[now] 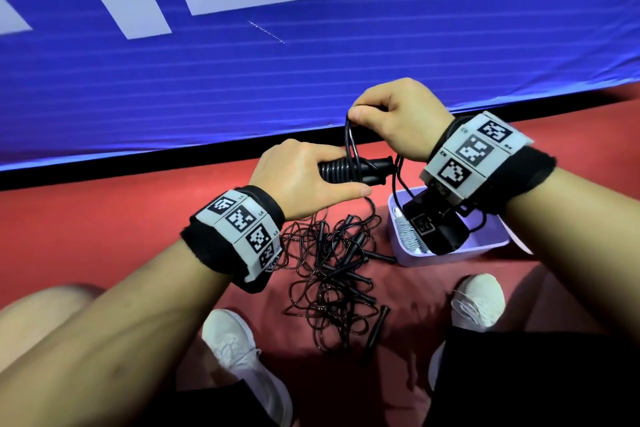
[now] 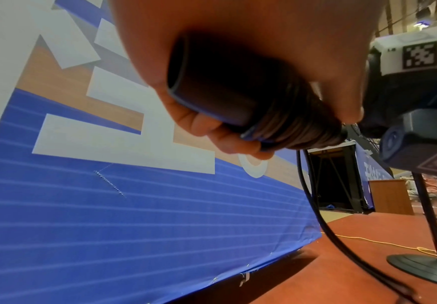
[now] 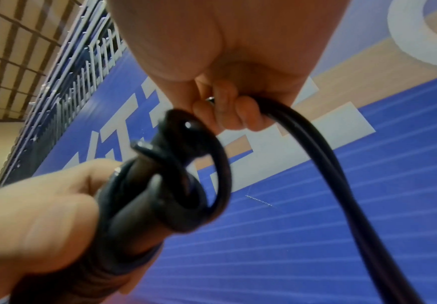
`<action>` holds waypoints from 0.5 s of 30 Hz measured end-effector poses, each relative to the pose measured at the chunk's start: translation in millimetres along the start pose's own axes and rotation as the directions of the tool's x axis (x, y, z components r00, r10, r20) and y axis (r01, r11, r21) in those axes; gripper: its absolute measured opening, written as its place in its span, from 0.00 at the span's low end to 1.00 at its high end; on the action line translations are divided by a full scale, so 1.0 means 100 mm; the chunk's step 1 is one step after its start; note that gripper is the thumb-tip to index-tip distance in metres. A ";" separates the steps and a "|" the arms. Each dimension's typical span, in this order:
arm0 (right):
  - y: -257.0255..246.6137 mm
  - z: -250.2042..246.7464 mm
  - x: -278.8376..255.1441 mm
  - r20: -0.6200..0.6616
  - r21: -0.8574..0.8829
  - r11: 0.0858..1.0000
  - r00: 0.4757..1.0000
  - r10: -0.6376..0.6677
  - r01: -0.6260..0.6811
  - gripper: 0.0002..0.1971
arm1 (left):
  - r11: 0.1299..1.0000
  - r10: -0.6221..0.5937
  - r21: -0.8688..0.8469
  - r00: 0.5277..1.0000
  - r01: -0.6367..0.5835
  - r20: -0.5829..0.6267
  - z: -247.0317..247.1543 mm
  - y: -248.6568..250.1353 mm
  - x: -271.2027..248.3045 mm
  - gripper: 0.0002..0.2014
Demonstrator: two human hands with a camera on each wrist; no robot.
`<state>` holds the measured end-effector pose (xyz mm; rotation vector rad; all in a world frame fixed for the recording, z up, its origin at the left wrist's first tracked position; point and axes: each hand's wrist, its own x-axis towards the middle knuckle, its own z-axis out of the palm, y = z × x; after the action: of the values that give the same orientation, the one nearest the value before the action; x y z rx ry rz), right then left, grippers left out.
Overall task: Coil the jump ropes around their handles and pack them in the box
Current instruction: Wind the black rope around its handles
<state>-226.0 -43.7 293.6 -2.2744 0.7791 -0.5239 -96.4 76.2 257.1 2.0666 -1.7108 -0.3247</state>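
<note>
Head view: left hand [image 1: 304, 173] grips a pair of black jump-rope handles [image 1: 360, 170] held level, fingers curled round the near end, thumb along the underside. Black rope [image 1: 332, 168] is already wound in tight turns around the handles just beyond the left fingers. Right hand [image 1: 398, 118] sits above and past the handles, its fingers [image 1: 360, 114] pinching a loop of the same rope [image 1: 349, 139], which drops from the pinch to the handles.

Right wrist view: rope [image 3: 316, 148] passes through the curled right fingers and loops over the handle tips [image 3: 176, 131]; picture blurred there.

Left wrist view: handle butt [image 2: 212, 82] sticks out of the left fist, coils next to the fingertips.

Below the left hand, on the red floor [image 1: 104, 218], lies a tangled pile of loose ropes and handles [image 1: 339, 274]. Under the right wrist stands a lilac box [image 1: 485, 246], open, with a pale coiled rope [image 1: 407, 236] at its left side.
</note>
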 end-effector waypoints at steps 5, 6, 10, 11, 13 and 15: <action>0.15 -0.02 0.07 0.085 0.280 0.943 0.983 0.161 -0.179 0.05 | 0.989 -0.018 -0.147 0.997 0.007 -0.071 0.01 -0.01 -0.03 0.18; 0.17 -0.01 0.07 0.104 0.370 0.907 0.979 0.173 -0.200 0.04 | 0.981 -0.034 -0.195 0.996 0.017 -0.088 0.01 -0.01 -0.03 0.18; 0.26 0.19 0.05 0.148 0.528 0.813 0.969 0.196 -0.245 0.08 | 0.934 -0.126 -0.353 0.978 0.059 -0.169 -0.01 -0.03 0.00 0.19; 0.28 0.26 0.05 0.153 0.551 0.794 0.967 0.206 -0.256 0.09 | 0.926 -0.142 -0.373 0.972 0.063 -0.187 -0.02 -0.04 0.01 0.18; 0.27 0.35 0.03 0.176 0.550 0.795 0.966 0.189 -0.256 0.06 | 0.914 -0.177 -0.397 0.960 0.079 -0.217 -0.06 -0.07 0.05 0.17; 0.25 0.39 0.01 0.203 0.481 0.851 0.971 0.127 -0.212 0.04 | 0.905 -0.211 -0.414 0.947 0.096 -0.241 -0.09 -0.11 0.08 0.18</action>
<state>-214.2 -41.4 248.8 -1.7216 0.6613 -0.3932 -81.6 71.4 260.6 1.8437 -1.1992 -0.3730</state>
